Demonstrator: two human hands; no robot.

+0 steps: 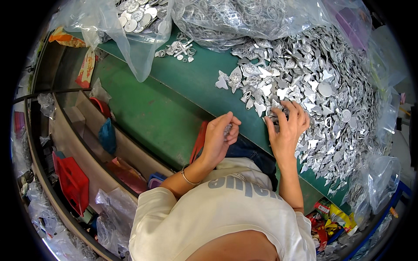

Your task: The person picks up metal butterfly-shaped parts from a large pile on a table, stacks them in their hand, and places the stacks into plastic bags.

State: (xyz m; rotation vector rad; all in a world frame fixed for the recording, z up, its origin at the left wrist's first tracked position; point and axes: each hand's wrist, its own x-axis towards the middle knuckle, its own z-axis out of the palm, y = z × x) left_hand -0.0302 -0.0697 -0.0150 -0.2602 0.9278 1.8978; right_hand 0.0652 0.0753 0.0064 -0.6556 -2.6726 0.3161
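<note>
- Left hand (220, 138): fingers curled closed around a small bunch of silver metal pieces (227, 129), held just above the green table (174, 108), close to the person's chest.
- Right hand (287, 128): fingers spread and bent, tips pressed into the near edge of the big pile (313, 87) of silver stampings; whether it has pinched any piece cannot be told, as the fingertips sit among the parts.
- The pile itself covers the right half of the table, on and against clear plastic sheeting (383, 108). It is large and looks barely reduced.
- Loose strays (230, 78) lie on the table at the pile's left edge, apart from the main mass.
- A smaller group of rings and pins (180, 48) lies farther off, near the top of the table, well apart from both hands.
- Two clear bags stand at the far edge: one with round discs (135, 19), one with tangled silver parts (235, 17).
- Judgement on progress: only the handful in the left hand counts as picked; no sorted heap or filled container near the hands is visible. Nearly all of the pile appears to be left to go through.
- Shelf (87, 143) below the table, on the left, holds red and blue oddments; not in use.
</note>
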